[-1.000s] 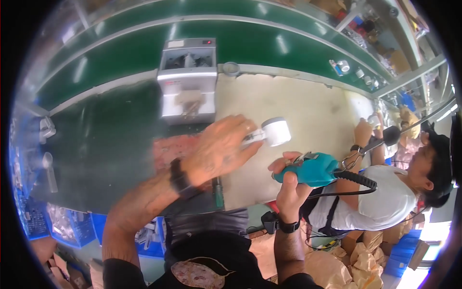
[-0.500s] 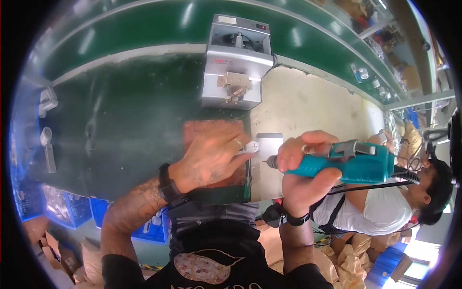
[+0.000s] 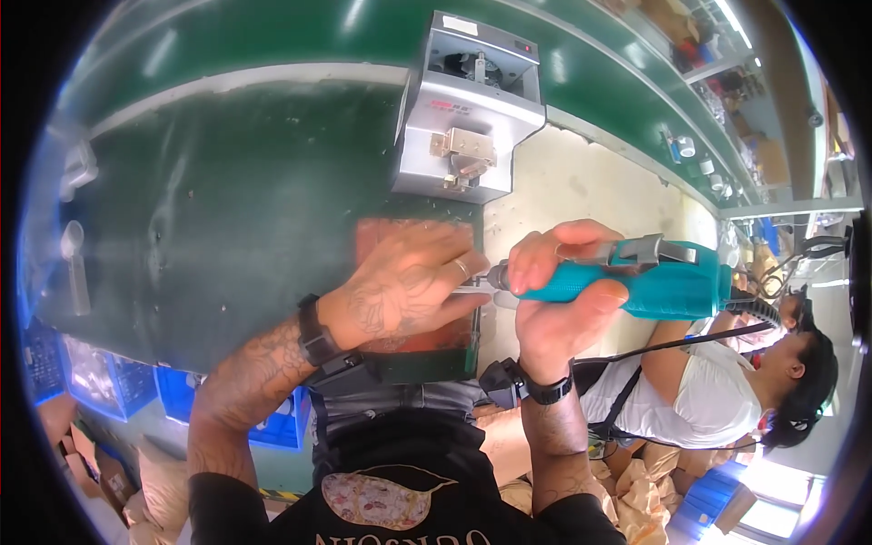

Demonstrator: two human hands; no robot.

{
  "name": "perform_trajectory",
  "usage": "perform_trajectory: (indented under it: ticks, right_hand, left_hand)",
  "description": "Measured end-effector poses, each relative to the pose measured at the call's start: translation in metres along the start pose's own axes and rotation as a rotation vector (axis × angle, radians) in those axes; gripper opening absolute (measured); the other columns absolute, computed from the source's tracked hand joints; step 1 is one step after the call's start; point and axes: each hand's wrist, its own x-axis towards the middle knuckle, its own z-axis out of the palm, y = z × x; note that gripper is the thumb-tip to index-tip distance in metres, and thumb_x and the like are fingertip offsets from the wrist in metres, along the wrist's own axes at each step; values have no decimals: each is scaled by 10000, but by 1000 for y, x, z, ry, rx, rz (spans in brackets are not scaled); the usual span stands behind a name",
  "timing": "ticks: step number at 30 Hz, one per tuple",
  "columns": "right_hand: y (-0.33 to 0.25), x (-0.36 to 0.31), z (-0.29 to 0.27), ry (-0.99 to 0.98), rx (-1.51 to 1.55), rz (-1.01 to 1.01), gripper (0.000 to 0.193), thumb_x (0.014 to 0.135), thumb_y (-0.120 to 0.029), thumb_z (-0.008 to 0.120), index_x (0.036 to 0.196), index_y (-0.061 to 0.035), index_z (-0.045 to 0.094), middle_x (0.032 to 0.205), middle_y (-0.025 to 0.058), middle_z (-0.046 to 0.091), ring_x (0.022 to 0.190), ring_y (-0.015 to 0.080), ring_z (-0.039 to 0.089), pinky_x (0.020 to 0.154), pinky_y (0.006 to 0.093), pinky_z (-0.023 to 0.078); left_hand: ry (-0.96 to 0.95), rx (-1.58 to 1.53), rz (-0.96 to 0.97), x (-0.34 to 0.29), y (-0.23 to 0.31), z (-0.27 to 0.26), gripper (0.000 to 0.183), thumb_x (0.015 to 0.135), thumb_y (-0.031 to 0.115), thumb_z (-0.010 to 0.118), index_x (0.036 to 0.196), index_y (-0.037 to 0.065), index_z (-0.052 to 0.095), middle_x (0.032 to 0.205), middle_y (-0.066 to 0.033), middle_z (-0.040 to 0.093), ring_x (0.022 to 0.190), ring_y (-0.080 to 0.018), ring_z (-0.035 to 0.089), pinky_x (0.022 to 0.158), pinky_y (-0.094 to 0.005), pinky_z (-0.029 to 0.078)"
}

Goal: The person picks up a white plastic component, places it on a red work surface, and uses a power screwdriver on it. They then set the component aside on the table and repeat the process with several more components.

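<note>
My right hand [image 3: 559,291] is wrapped round a teal electric screwdriver [image 3: 668,289] with a metal lever on its side. The tool lies level, its bit pointing left and reaching my left fingers. A small white part [image 3: 472,284], mostly hidden by my fingers, is pinched in my left hand [image 3: 409,282] above a reddish-brown mat [image 3: 377,238]. The bit meets this part or comes very close; the exact contact is hidden. Just right of the mat, a pale flat piece [image 3: 505,299] shows partly behind the tool's tip.
A grey metal machine [image 3: 459,118] stands on the green bench [image 3: 245,227] ahead. White spoon-shaped parts [image 3: 75,268] lie far left. Blue bins [image 3: 177,395] sit below the front edge. At right, a co-worker in a white shirt [image 3: 713,386] is close to the screwdriver's cord.
The screwdriver has moved left, so its bit now reaches the white part in my left hand. The machine appears further right and higher as the view shifted.
</note>
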Motion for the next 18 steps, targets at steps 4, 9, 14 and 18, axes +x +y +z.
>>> perform_trajectory:
  ticks: [4,9,14,18]
  right_hand:
    - [-1,0,1,-17,-40,-15,787,879,-748,489,1109,5,497,621,34,476,515,155,465,513,311,403]
    - [0,3,-2,-74,-14,-14,796,881,-746,484,1123,12,492,621,39,481,497,156,462,501,309,410]
    - [1,4,-3,-95,-8,-19,800,880,-747,485,1131,13,489,618,38,478,495,155,463,494,305,414]
    - [2,2,-3,-95,-8,-21,800,880,-744,493,1136,14,485,622,41,480,497,156,464,499,308,416]
  left_hand:
    - [-36,-39,24,0,-2,-2,356,766,242,779,1000,37,606,956,-124,596,938,-313,615,829,-419,512]
    - [41,-25,83,0,-4,3,326,763,223,785,938,47,573,942,-124,588,914,-321,609,806,-433,502]
    - [-25,-155,-11,2,-5,1,282,766,224,784,828,60,563,922,-102,587,898,-320,602,765,-442,483]
    - [-63,-209,-56,1,-7,2,265,783,225,773,805,64,563,920,-88,588,901,-314,601,755,-436,475]
